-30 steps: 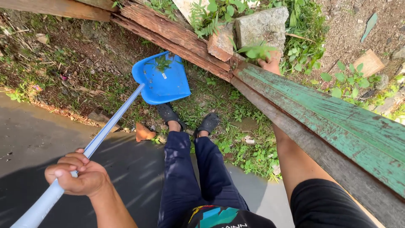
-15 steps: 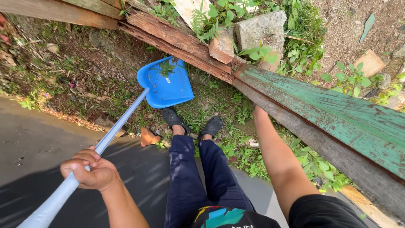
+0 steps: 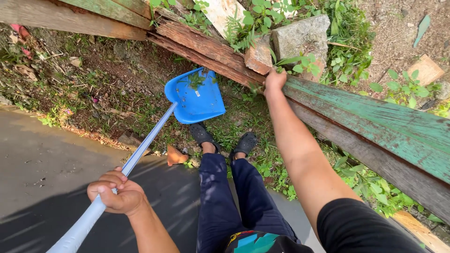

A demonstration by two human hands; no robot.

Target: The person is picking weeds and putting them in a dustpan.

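While the left hand (image 3: pixel 117 196) wraps its fingers around the pale handle (image 3: pixel 140 154), holding the blue shovel (image 3: pixel 196 97) over grass, the right hand (image 3: pixel 274 80), arm outstretched, grips the green plank (image 3: pixel 375 126).

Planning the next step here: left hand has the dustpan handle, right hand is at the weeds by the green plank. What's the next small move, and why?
Probably pull the leafy weed free with the right hand and drop it into the blue dustpan. That hand is at the plant by the green plank, and the pan, held by the left hand, already holds green scraps close below.
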